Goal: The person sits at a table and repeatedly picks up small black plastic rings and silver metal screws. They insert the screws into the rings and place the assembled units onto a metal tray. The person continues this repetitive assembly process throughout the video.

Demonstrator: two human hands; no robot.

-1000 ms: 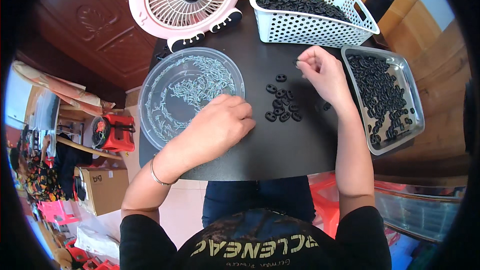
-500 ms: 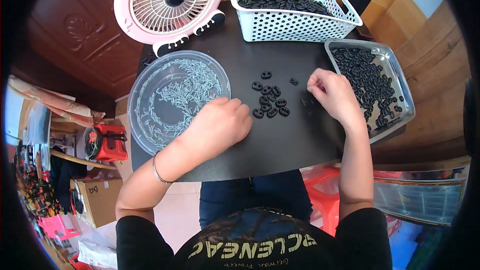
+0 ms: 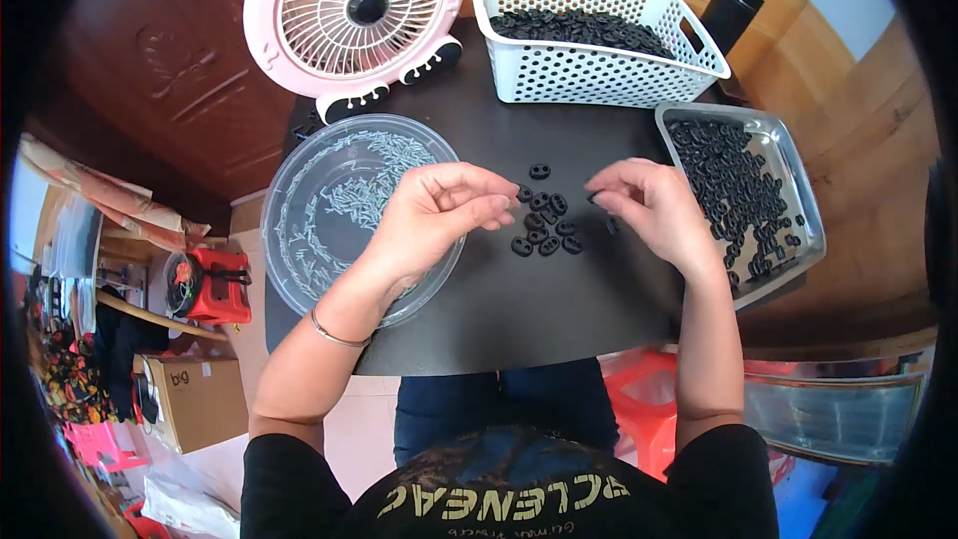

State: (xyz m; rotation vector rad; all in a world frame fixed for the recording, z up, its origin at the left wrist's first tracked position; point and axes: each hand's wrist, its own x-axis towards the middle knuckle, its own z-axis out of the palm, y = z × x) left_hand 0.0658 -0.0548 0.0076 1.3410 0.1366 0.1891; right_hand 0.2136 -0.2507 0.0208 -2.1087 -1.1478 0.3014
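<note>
A small cluster of black oval two-hole pieces (image 3: 549, 244) lies mid-table. My left hand (image 3: 444, 205) is at the cluster's left edge, thumb and fingertips drawn together in a pinch; whatever they hold is too small to make out. One black piece sits right at those fingertips. On the cluster's other side, my right hand (image 3: 649, 202) pinches a small black piece (image 3: 594, 199), mostly covered by the fingers. Beneath my left wrist and forearm stands a round clear plastic bowl (image 3: 274, 230) with many small silvery screw-like pins (image 3: 354, 198).
A metal tray (image 3: 813, 220) of small black pieces stands at the right. Behind are a white perforated basket (image 3: 589, 86) of black pieces, a black cylinder (image 3: 733, 12) and a pink fan (image 3: 264, 25). The dark table's near edge (image 3: 479, 369) faces my lap.
The view has shifted slightly. My left hand has moved from beside the bowl up to the cluster. My right hand has moved left and taken up a small black piece lying there.
</note>
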